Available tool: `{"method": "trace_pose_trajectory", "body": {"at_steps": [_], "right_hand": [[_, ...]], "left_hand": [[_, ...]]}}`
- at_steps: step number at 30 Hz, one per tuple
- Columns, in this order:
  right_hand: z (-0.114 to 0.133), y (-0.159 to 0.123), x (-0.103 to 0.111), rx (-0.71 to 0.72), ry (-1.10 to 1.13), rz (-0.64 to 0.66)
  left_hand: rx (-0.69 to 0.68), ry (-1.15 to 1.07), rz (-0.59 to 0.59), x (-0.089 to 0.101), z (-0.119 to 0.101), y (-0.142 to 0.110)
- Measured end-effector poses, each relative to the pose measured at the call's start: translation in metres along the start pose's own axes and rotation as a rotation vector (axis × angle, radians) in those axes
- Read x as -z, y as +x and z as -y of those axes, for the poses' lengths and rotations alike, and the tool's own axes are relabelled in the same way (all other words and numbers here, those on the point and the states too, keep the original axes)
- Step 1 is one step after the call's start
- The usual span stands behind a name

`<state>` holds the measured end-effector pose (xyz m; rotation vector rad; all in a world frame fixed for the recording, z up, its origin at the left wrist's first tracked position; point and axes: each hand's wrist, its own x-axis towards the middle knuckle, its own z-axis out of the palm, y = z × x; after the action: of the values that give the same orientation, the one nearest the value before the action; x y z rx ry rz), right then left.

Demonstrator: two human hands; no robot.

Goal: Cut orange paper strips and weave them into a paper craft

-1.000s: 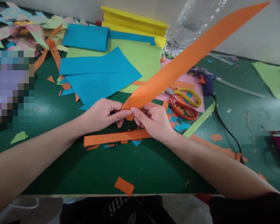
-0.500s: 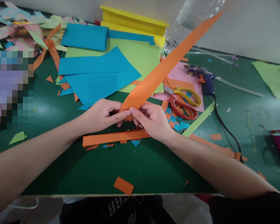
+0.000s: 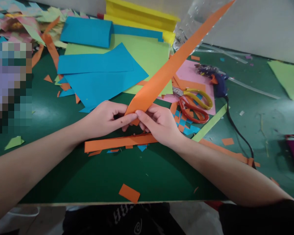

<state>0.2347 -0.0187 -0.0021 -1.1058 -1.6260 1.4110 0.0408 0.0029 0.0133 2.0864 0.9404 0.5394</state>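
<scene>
Both hands pinch the lower end of a long orange paper strip (image 3: 161, 76), which slants up to the right and tapers to a point. My left hand (image 3: 107, 119) grips the end from the left, thumb on top. From the right, my right hand (image 3: 161, 124) presses its thumb beside the left one; the fingers beneath are partly hidden. Just below the hands, a folded orange strip (image 3: 117, 142) lies on the green table (image 3: 100, 176). Blue paper sheets (image 3: 100, 78) lie beyond my left hand, on light green paper (image 3: 152, 58).
Scissors (image 3: 198, 104) with red and yellow handles lie right of the hands, by a blue glue gun (image 3: 220, 83) with a black cord. Folded yellow paper (image 3: 139, 13) stands at the back. Paper scraps (image 3: 19, 23) heap at the far left. An orange scrap (image 3: 129, 193) lies near the front edge.
The view has shifted slightly, so most things on the table sit a little higher. Both hands keep their pinch on the orange strip, with hardly any movement.
</scene>
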Motion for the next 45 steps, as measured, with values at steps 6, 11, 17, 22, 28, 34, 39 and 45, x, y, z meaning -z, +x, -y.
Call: {"method": "trace_pose_trajectory", "body": {"at_steps": [6, 11, 17, 22, 28, 34, 39, 45], "right_hand": [[-0.0011, 0.0002, -0.0005, 0.001, -0.012, 0.001], [-0.0026, -0.0002, 0.0001, -0.001, -0.023, 0.002], [-0.0025, 0.0003, -0.0001, -0.003, -0.023, -0.001], [-0.0013, -0.0003, 0.0002, -0.009, -0.029, -0.002], [-0.001, -0.0004, 0.0002, 0.006, -0.024, -0.002], [-0.0011, -0.0001, -0.0003, -0.003, -0.026, 0.001], [-0.0015, -0.0008, -0.0002, 0.005, -0.05, -0.001], [-0.0021, 0.0001, -0.0013, 0.029, -0.035, 0.003]], "left_hand": [[-0.01, -0.001, 0.003, 0.0004, -0.0007, -0.0001], [-0.009, -0.007, 0.006, 0.0008, -0.0009, 0.0], [0.011, -0.011, 0.015, 0.0001, 0.0004, -0.0007], [0.004, -0.024, 0.006, -0.0002, 0.0015, -0.0012], [-0.019, -0.015, -0.001, -0.0006, 0.0018, -0.0005], [-0.012, 0.006, -0.001, 0.0005, 0.0004, -0.0013], [-0.022, 0.011, 0.001, -0.0003, 0.0003, -0.0009], [-0.059, 0.04, 0.006, -0.002, 0.0023, -0.0012]]}}
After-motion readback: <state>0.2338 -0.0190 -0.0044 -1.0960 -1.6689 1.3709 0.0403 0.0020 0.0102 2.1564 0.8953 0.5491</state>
